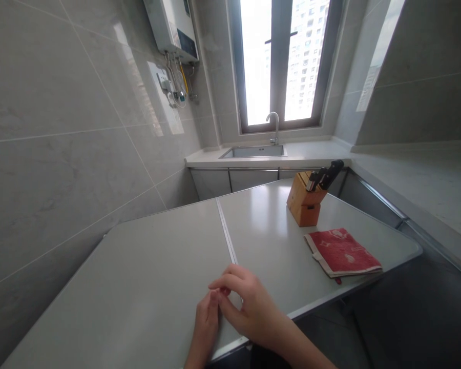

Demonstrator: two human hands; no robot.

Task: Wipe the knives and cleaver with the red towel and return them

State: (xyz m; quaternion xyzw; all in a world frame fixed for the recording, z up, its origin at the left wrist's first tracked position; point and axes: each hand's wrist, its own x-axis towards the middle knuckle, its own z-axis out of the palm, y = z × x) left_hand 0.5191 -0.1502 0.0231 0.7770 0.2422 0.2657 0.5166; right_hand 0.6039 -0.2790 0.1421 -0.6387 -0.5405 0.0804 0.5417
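Note:
My left hand (206,319) and my right hand (249,305) meet over the near edge of the pale folding table (169,266), close to its centre seam. The right hand's fingers are bent in a pinch, their tips against the fingertips of the left. On the left, the fingers are closed and curled together. Whether anything small lies between the fingertips is hidden. To the right of my hands, a folded red towel (346,253) with a pale border lies flat on the table. Behind the towel stands a wooden knife block (305,202) with several black-handled knives (330,174).
A white counter (311,149) with a sink (253,151) and a tap (275,125) runs below the window (280,61). Another counter (426,174) extends along the right. A water heater (172,28) hangs on the tiled left wall (61,128).

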